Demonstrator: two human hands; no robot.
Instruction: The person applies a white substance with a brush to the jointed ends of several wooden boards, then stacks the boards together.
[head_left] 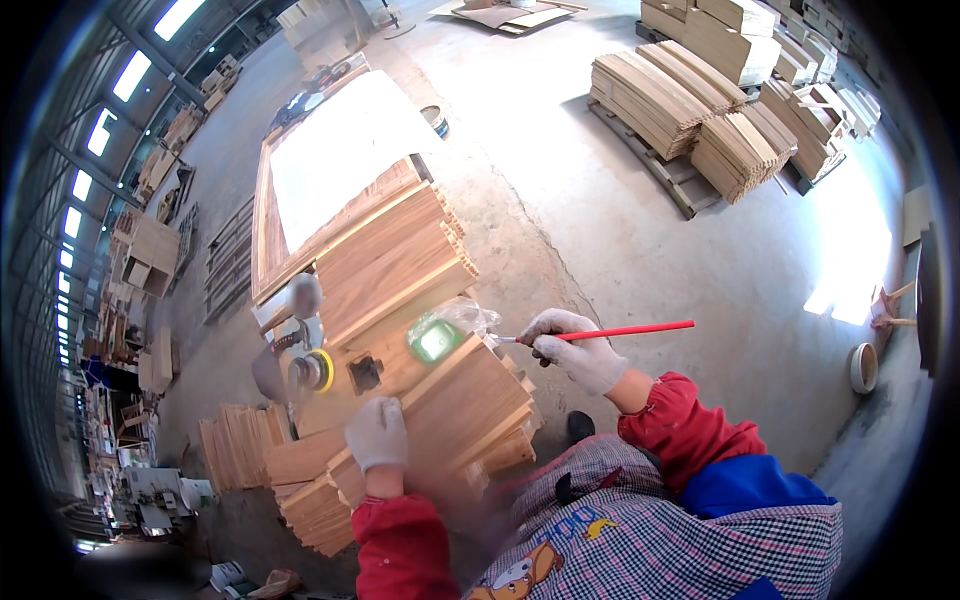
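My right hand (578,350), in a white glove, is closed around a slim brush with a red handle (640,329). Its metal end points left, toward a green container (434,340) lined with clear plastic. My left hand (378,434), also gloved, has its fingers drawn together at the left end of the stacked wooden boards (463,392); what they close on is hidden. Left of the container lies a small dark square object (366,373), and beyond it a power sander (313,370) with a yellow-edged pad.
Another board stack (390,260) stands farther along the bench, before a large panel under a white sheet (340,140). More boards (240,445) are piled at the left. Pallets of curved wood pieces (660,95) stand far right. A round tub (864,368) sits on the right-hand floor.
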